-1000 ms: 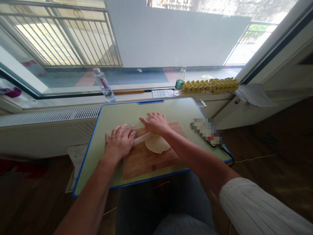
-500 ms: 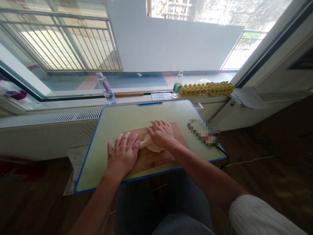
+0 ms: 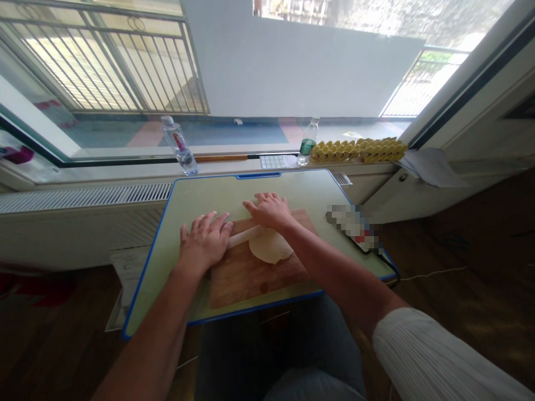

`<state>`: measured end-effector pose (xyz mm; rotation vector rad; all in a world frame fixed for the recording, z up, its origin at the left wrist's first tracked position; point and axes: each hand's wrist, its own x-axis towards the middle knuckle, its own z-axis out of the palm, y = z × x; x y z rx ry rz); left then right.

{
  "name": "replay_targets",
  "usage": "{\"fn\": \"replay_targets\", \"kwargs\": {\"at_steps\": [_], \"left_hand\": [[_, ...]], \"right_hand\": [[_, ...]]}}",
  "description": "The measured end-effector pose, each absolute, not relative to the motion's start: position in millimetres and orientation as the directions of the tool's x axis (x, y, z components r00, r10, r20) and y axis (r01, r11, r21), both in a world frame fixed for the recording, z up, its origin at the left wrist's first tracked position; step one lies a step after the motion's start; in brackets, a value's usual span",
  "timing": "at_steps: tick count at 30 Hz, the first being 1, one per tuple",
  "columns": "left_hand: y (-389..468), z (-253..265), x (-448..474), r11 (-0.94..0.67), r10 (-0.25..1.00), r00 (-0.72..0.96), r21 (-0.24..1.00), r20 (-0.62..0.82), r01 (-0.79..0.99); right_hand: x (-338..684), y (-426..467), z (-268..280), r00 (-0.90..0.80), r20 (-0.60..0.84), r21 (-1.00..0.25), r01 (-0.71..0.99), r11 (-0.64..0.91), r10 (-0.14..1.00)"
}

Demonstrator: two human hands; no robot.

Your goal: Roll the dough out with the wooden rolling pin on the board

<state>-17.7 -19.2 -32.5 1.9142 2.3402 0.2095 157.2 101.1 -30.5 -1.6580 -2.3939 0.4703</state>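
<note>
Window ledge [image 3: 229,167] behind; blue-edged table [image 3: 204,195] below it, wooden board [image 3: 242,281] on top. Dough [image 3: 270,249] lies on the board, its far part under a pale rolling pin [image 3: 243,238]. Left hand [image 3: 204,245] palm down at one end, fingers spread; right hand [image 3: 270,211] over the other, thumb apart, underside hidden. Dough already flat, near edge ragged: flattening seems well along, perhaps unfinished; thickness unclear.

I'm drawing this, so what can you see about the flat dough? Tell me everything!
The dough is a thin, pale cream sheet, roundish, with an uneven edge at its near right. It lies flat on the wooden board. The rolling pin lies across its far side, apparently touching it. The right hand hides some of it.
</note>
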Motion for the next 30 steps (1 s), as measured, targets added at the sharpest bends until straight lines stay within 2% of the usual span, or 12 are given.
{"fn": "replay_targets", "kwargs": {"at_steps": [7,15,20,30], "left_hand": [[-9,-30,-23,0.232,0.973,-0.226,0.184,-0.053,0.955],[-54,-34,3,0.139,0.980,-0.155,0.127,0.125,0.982],[-69,-36,9,0.109,0.979,-0.126,0.113,0.162,0.988],[-10,-33,-17,0.177,0.980,-0.189,0.154,0.068,0.972]], "right_hand": [[153,107,-29,-0.331,-0.025,-0.397,0.869,0.294,0.943],[182,56,-29,-0.374,0.068,-0.278,0.883,0.377,0.925],[191,36,-32,-0.371,0.148,-0.222,0.891,0.396,0.917],[166,92,-29,-0.342,0.000,-0.350,0.880,0.321,0.940]]}}
